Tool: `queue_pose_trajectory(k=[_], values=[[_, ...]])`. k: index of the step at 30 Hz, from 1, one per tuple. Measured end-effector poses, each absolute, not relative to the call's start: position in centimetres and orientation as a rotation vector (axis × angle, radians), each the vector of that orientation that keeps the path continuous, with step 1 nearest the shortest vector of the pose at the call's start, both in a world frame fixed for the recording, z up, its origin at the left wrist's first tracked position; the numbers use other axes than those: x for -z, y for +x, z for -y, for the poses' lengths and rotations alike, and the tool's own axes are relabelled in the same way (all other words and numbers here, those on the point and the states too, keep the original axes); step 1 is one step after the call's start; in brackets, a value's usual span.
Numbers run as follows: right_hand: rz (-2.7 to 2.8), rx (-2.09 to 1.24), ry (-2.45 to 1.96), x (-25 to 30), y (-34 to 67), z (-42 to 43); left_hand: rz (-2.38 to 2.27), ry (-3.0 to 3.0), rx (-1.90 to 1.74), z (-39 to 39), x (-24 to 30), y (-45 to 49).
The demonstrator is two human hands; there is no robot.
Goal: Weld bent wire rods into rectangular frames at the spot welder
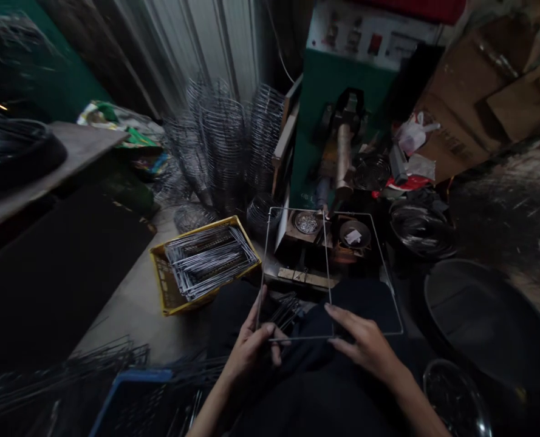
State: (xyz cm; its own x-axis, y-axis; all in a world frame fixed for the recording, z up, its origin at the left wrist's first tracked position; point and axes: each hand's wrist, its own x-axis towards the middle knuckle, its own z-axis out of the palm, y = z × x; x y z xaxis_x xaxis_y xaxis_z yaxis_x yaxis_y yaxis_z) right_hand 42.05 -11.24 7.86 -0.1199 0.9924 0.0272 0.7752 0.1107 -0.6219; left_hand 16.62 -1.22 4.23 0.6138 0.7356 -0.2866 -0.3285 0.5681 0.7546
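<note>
A thin rectangular wire frame (328,267) with a bar across its middle is held up over my lap. My left hand (256,340) grips its near left corner, thumb and fingers closed on the wire. Around the near end of the middle bar, my right hand (365,340) pinches the wire between thumb and fingers. The frame's far side reaches the front of a green machine (317,85), close to its metal electrode arm (343,152). Below the far side are a round dish of small metal pieces (307,223) and a dark round dish (355,235) with a pale scrap in it.
A yellow crate (163,285) full of wire pieces stands at left. Stacked wire baskets (219,133) rise behind it. Black wire coils (420,227) and a large dark round pan (479,315) lie at right. A blue crate (137,377) is near lower left.
</note>
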Motion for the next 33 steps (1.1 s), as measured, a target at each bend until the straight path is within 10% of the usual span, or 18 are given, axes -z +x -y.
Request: queue_pose_trajectory(k=[14, 33], values=[[1.983, -0.064, -1.969, -9.0, 51.2, -4.7, -0.582, 0.807, -0.87, -12.6, -6.0, 25.4], [1.909, -0.084, -1.702, -9.1, 56.4, -11.7, -0.53, 0.809, -0.964, -17.6, -5.9, 28.7]])
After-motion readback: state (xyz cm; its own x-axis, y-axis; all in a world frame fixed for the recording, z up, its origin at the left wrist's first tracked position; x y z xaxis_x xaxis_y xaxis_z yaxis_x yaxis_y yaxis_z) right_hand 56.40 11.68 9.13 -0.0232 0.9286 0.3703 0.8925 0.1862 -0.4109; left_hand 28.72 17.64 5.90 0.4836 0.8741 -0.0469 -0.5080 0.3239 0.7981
